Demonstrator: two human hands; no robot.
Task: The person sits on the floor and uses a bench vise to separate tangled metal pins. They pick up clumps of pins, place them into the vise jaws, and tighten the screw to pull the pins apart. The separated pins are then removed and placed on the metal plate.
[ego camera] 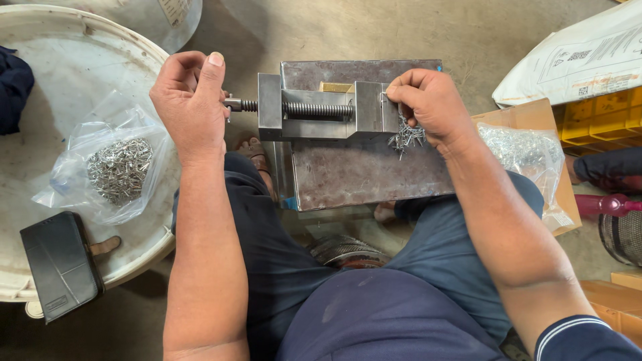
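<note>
Your small steel vise (pixel 321 107) is a grey block with a threaded screw running through its open middle and a dull brass-coloured piece showing behind the screw. It sits along the far edge of a worn, stained metal plate (pixel 361 170) that rests over your knees, and its screw end juts out past the plate's left edge. Your left hand (pixel 190 100) is curled shut around the handle at that jutting end, thumb raised, so the vise lies just to the right of this hand and touches it only through the handle. Your right hand (pixel 431 107) rests against the right end of the vise, fingers pinched narrow at the jaw face, holding a small cluster of thin metal pins (pixel 406 138) that fan out below the fingers onto the plate. The vise therefore lies between your two hands, gripped at one end and touched at the other. On a white round lid (pixel 60 67) to your left, well apart from the plate, a clear plastic bag of pins (pixel 119 170) lies open, with a black pouch (pixel 60 264) at the lid's near edge. A second clear bag (pixel 528 157) of shiny pins sits on a cardboard piece (pixel 518 115) just beyond the plate's right edge, near your right forearm.
</note>
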